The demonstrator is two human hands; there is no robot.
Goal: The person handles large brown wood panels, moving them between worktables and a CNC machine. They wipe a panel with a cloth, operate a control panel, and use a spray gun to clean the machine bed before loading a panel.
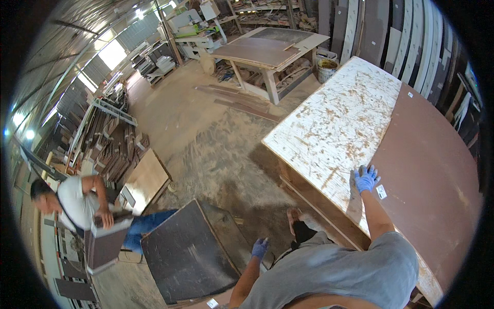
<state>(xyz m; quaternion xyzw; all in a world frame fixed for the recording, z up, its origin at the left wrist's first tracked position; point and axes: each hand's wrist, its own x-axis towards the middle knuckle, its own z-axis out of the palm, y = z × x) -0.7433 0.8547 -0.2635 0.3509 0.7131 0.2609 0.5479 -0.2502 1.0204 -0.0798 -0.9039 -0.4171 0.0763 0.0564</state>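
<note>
Resting at the left edge of a brown sheet panel (432,154): my right hand (366,179), blue-gloved, palm down, fingers spread wide. Panel location: atop the scuffed white worktable (329,118), over its right part. Beside the hand: one small white label (381,192). My left hand (260,248): blue-gloved, low at my side, near a dark rectangular board (190,252); whether its fingers grip anything, I cannot tell. Far left: a co-worker (74,195) holding a brown, pale-edged board (108,246).
</note>
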